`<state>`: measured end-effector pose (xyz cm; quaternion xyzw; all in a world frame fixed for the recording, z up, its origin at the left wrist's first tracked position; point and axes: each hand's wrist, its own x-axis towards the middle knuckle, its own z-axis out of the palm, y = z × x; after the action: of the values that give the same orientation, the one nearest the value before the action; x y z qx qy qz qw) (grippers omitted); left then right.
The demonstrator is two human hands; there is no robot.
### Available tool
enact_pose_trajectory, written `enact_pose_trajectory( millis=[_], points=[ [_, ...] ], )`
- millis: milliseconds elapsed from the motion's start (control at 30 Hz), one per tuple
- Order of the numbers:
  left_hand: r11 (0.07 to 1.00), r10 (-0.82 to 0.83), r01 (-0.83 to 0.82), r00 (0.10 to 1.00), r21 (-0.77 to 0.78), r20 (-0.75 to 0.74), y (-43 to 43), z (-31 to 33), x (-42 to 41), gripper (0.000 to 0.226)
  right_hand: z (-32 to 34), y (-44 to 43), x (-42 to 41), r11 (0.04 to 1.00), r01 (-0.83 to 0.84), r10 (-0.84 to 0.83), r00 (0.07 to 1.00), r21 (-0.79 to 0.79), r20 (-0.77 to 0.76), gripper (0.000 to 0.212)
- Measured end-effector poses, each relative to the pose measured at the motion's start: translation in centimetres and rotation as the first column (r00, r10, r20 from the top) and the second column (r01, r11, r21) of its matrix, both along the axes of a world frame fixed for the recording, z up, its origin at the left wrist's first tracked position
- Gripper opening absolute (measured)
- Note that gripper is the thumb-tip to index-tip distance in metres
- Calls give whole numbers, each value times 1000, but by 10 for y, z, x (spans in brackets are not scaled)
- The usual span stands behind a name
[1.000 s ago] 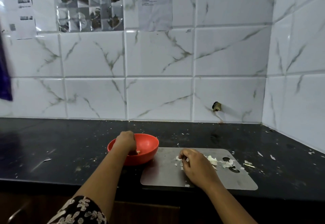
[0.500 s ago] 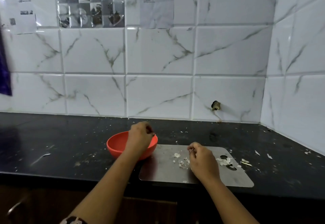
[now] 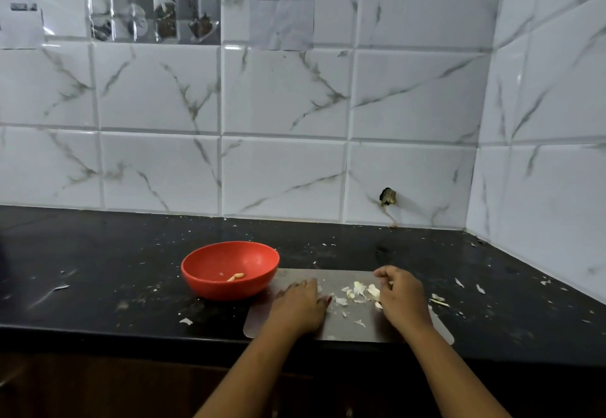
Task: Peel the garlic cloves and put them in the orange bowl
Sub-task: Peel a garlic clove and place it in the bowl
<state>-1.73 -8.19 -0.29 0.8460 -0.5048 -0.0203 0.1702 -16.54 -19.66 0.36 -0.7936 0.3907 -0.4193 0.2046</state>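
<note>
The orange bowl (image 3: 210, 281) sits on the black counter, just left of a steel board (image 3: 337, 275). Two peeled garlic cloves (image 3: 236, 276) lie in its bottom. On the board is a small heap of garlic pieces and white skins (image 3: 359, 289). My left hand (image 3: 300, 306) rests palm down on the board's left part, fingers stretched toward the heap. My right hand (image 3: 401, 296) is at the heap's right edge with its fingers curled down onto the pieces. Whether it holds one is hidden.
The black counter (image 3: 98, 270) is strewn with skin scraps, more to the right of the board (image 3: 437, 299). A tiled wall runs along the back and turns forward at the right. The counter's front edge lies just below the board.
My left hand has left the bowl and come down on the board's left side. My right hand has shifted right to the heap. The view has tilted up.
</note>
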Motion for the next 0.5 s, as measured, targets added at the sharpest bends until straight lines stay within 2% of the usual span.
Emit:
enact_pose_trajectory(
  millis=[100, 233, 300, 400, 500],
  points=[
    [999, -2, 0, 999, 37, 41, -6, -1, -3, 48, 1, -2, -7, 996, -25, 4, 968, -81, -252, 31],
    [998, -50, 46, 994, 44, 97, -13, 0, -12, 37, 6, 10, 2, 975, -198, 139, 900, -102, -413, 33],
    [998, -62, 57, 990, 37, 125, -17, 1, -16, 33, 5, 14, 8, 968, -212, 126, 871, -132, -475, 33],
    [998, -64, 66, 989, -8, 136, -21, 0, -19, 29, 0, 13, 11, 972, -204, 130, 878, -115, -460, 33],
    [992, -38, 54, 989, -112, 140, -25, -2, -20, 18, -2, 9, 8, 980, -189, 149, 911, -69, -384, 23]
  ],
)
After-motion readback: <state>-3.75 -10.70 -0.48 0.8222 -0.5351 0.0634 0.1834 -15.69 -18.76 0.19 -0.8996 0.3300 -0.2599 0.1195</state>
